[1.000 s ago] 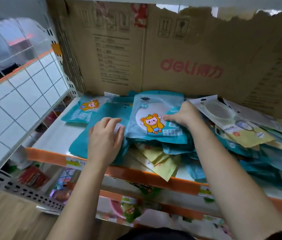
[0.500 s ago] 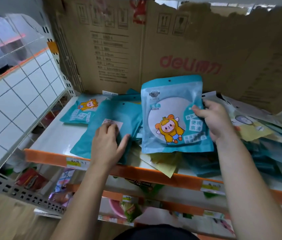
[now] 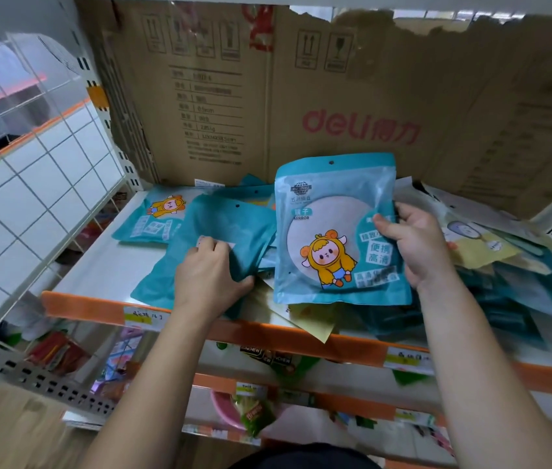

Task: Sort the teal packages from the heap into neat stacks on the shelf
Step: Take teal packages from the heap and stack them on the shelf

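Note:
My right hand (image 3: pixel 413 245) grips the right edge of a teal mirror package (image 3: pixel 328 231) with a cartoon figure, held upright above the heap. My left hand (image 3: pixel 210 275) holds a small stack of teal packages (image 3: pixel 227 225) lying back side up on the white shelf (image 3: pixel 98 265), fingers on top and thumb at its right edge. Another teal package (image 3: pixel 156 214) lies face up at the back left. The heap (image 3: pixel 491 265) of teal and yellow packages spreads to the right.
A brown cardboard sheet (image 3: pixel 335 96) lines the back of the shelf. A white wire grid panel (image 3: pixel 31 184) stands at the left. The orange shelf edge (image 3: pixel 267 336) carries price labels, with a yellow package (image 3: pixel 311 319) hanging over it. Lower shelves hold other goods.
My right hand has lifted the cartoon package off the heap and stood it upright. My left hand has stayed on the teal stack, now taking it by its right edge.

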Motion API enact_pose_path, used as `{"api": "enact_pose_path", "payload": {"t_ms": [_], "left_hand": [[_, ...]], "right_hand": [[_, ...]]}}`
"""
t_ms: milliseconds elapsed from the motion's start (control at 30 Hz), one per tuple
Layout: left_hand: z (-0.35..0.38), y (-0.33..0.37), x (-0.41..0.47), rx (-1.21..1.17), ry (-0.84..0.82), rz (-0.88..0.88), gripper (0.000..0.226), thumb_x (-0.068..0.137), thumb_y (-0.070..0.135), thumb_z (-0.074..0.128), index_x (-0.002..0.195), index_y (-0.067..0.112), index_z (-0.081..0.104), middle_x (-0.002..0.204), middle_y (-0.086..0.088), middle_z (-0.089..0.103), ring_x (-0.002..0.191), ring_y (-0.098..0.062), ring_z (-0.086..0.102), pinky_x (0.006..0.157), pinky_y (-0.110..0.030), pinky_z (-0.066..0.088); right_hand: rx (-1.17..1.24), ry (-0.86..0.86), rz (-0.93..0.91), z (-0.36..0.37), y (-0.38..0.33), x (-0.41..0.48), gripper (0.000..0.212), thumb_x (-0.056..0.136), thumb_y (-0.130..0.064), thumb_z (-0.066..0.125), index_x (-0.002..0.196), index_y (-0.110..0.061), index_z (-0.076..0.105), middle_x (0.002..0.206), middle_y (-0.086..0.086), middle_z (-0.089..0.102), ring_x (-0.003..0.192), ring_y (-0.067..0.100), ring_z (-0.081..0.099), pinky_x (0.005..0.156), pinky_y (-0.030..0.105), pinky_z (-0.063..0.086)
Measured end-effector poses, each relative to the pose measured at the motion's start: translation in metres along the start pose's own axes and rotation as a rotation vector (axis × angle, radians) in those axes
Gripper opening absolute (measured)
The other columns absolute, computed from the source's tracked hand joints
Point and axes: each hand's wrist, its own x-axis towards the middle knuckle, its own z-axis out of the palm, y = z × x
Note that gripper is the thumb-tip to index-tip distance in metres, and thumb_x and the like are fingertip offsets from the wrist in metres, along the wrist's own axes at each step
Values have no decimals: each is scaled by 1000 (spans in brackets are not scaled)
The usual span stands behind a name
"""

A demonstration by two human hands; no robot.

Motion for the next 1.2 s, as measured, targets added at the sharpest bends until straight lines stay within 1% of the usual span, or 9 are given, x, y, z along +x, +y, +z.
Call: {"api": "enact_pose_path", "payload": {"t_ms": [200,300,433,533,700,800,900,1000,1200], "left_hand": [[-21,-18,-5,-193,45,111,50,75,53,70,109,16,69,115,0,66,100,-22,61,79,-36,51],[-40,-20,-7,-262,128,129,38,76,44,60,86,9,71,85,-4,70,76,-23,62,65,-41,51],[-70,-21,-2,-392,373,69,20,81,15,63,64,6,57,54,-2,48,52,-23,43,51,-35,38],[-85,-24,3,-530,515,0,18,83,20,53,68,10,52,59,-2,48,52,-13,43,48,-17,31],[-89,-19,9,-789,559,-78,2,94,16,50,94,17,51,86,-5,55,68,-3,52,54,-5,40],[-84,-17,16,-962,611,-94,2,97,21,48,97,19,49,91,-6,58,74,-7,57,58,-13,43],[-81,-12,21,-1148,616,-103,4,92,29,45,91,32,47,86,7,54,79,-11,54,69,-36,46],[-79,4,25,-1342,492,-120,3,88,29,49,87,31,51,91,-6,55,85,-23,54,81,-59,48],[-68,81,16,-1423,321,-60,9,93,30,50,87,26,55,88,-5,57,80,-20,55,74,-44,48]], "right_hand": [[11,-10,7,-2,-1,-1,11,91,-8,62,99,-14,66,92,4,75,84,21,73,65,34,59],[22,-11,2,-2,-3,-1,12,91,-8,63,100,-15,66,95,3,75,86,21,73,66,33,59],[48,-4,-18,-1,-7,0,13,91,-9,63,102,-14,65,97,4,75,87,21,73,65,32,59],[67,-17,-30,-1,-14,0,13,92,-9,61,102,-16,63,100,3,74,88,19,73,68,32,59],[103,12,-47,-8,-29,-2,16,96,-10,54,110,-17,59,103,2,72,89,16,72,67,29,58],[93,38,-49,-21,-37,-6,19,98,-13,53,115,-16,58,108,3,71,93,18,72,71,32,59],[93,80,-65,-37,-48,-14,19,98,-15,52,116,-15,59,105,2,72,92,17,72,70,30,59],[144,115,-78,-59,-58,-24,15,99,-14,49,108,-17,60,96,-2,74,88,14,72,66,26,58],[125,236,-66,-132,-57,-49,13,98,-13,50,104,-16,62,89,-1,75,82,15,73,63,28,58]]}}
